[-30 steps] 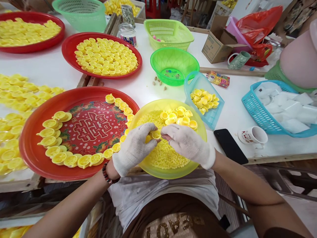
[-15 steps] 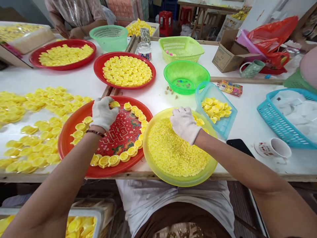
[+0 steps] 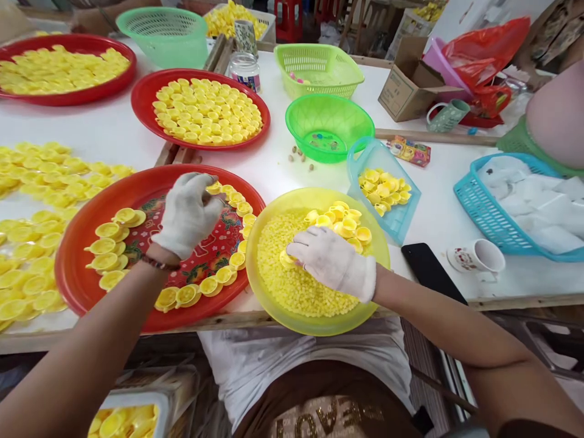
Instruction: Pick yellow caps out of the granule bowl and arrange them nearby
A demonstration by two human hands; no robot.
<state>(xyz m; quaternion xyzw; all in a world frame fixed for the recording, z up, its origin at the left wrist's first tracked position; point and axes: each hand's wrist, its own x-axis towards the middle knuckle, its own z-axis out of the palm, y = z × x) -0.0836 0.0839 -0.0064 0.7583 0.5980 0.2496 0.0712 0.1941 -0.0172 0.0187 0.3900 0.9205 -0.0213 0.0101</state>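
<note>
My left hand [image 3: 189,213], in a white knitted glove, is over the red tray [image 3: 82,261]. Its fingertips close around a small yellow plastic cup [image 3: 213,188] at the far end of a curved row of such cups lining the rim. My right hand [image 3: 331,260], gloved too, is inside a yellow bowl [image 3: 319,325] full of small yellow pellets [image 3: 292,295]. Between its fingers is another small yellow cup [image 3: 287,260], low against the pellets. Several loose yellow cups [image 3: 348,223] lie on the pellets behind that hand.
Behind are a red tray of yellow cups [image 3: 207,112], a green bowl [image 3: 329,125] and a light green basket [image 3: 319,67]. To the right are a blue scoop tray [image 3: 401,228], a black phone [image 3: 431,271], a mug [image 3: 477,257] and a blue basket [image 3: 483,210]. Yellow pieces [image 3: 34,237] cover the left.
My left hand has brought its cup to the row's far end. My right hand has moved toward the bowl's near left, and a cup now shows in its fingers. The whole view has shifted.
</note>
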